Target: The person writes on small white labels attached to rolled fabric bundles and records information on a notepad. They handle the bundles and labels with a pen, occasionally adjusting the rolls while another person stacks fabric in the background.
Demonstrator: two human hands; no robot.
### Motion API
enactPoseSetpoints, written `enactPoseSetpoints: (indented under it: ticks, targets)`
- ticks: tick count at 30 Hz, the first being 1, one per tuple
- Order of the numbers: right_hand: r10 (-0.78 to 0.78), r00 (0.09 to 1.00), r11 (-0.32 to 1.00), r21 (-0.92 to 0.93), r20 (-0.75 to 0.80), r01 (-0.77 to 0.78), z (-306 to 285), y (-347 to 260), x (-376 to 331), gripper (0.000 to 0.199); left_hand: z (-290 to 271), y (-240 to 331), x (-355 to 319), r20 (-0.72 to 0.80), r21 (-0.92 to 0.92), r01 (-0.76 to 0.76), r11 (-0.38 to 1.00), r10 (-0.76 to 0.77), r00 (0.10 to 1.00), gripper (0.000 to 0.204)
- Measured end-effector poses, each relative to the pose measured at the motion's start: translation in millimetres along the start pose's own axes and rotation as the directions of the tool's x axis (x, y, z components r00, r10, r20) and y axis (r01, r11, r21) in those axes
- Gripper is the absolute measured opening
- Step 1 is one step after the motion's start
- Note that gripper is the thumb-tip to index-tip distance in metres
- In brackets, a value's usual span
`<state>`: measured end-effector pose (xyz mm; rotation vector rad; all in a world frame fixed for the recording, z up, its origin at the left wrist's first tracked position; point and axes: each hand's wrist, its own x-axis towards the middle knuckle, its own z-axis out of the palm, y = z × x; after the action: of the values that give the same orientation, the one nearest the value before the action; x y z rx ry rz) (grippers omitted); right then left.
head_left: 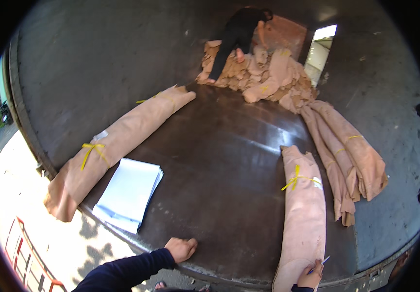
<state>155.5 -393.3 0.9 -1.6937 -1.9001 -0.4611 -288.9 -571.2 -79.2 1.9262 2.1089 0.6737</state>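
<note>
Two leather rolls stand out on the dark metal floor (210, 180) of the cargo bed, one toward each side. The right roll (304, 219) lies lengthwise toward the near edge, bound with a yellow ribbon (295, 177) tied in a bow, a white label (318, 182) beside the knot. Over its near end is the right hand (310, 276), fingers closed around a slim blue-and-white pen (325, 260). The left hand (180, 249) rests near the bed's edge, curled into a loose fist — whether anything is inside it, I cannot tell. A stack of white paper (129, 192) lies beside the left roll (127, 134), which slants across the floor and also wears a yellow tie. Farther right, several longer rolls (343, 131) lie bunched together. At the back, a co-worker (241, 29) in dark clothes bends over a heap of tan leather pieces (290, 80).
</note>
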Motion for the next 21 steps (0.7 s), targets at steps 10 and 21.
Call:
enactPoseSetpoints:
  ticks: [10,21]
  targets:
    - [0.148,0.989,0.968,0.201,0.023,-0.15,-1,-11,-5,0.047,8,-5,-2,-0.06,-0.061,-0.012,0.998,0.008,0.998,0.017]
    - [0.174,0.968,0.429,0.899,-0.181,0.091,-37,-45,54,0.032,-34,12,-12,-0.19,-0.269,0.066,0.961,-0.12,0.974,0.022]
